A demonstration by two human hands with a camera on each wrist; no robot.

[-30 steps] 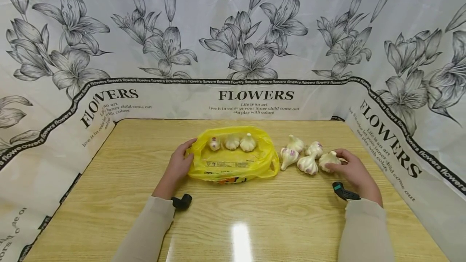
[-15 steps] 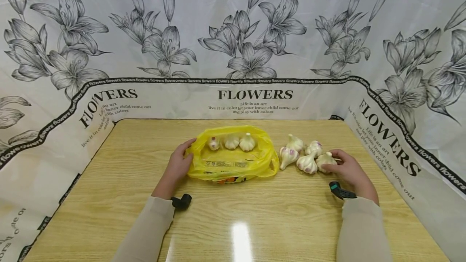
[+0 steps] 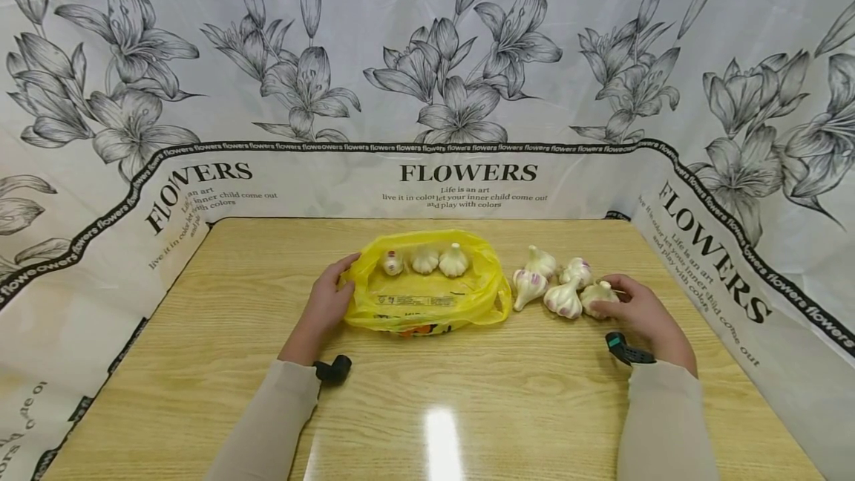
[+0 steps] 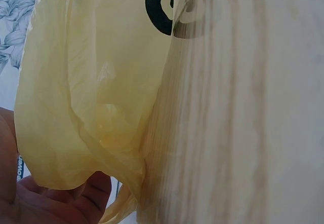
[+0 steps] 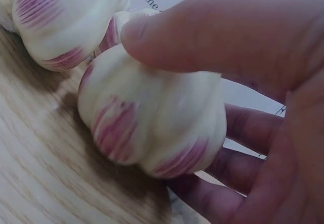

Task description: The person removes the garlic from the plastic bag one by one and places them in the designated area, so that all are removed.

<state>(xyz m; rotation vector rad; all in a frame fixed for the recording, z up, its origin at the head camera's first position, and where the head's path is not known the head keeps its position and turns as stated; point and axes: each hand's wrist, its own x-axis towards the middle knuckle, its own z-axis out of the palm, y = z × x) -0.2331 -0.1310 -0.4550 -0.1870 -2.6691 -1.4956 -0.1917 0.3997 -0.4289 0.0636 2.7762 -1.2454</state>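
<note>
A yellow plastic bag [image 3: 427, 316] lies with its mouth spread, and 3 garlic bulbs [image 3: 425, 260] show inside it. My left hand [image 3: 329, 297] holds the bag's left edge. In the left wrist view the thin plastic [image 4: 76, 148] passes between thumb and curled fingers [image 4: 94, 193]. To the right of the bag, my right hand [image 3: 641, 312] grips a white garlic bulb [image 5: 152, 117] with purple streaks. The thumb presses on its top side while the other fingers are behind it. This bulb sits at the right end of a group of garlic bulbs [image 3: 564, 301].
Those loose bulbs sit close together between the bag and my right hand, one [image 3: 530, 288] right beside the bag's right edge. A wooden table [image 3: 508, 399] carries everything. Flower-printed cloth [image 3: 467, 195] stands around its back and sides.
Over the last second my right hand has shifted slightly left with its garlic bulb, nearer the other bulbs. My left hand and the bag have stayed in place.
</note>
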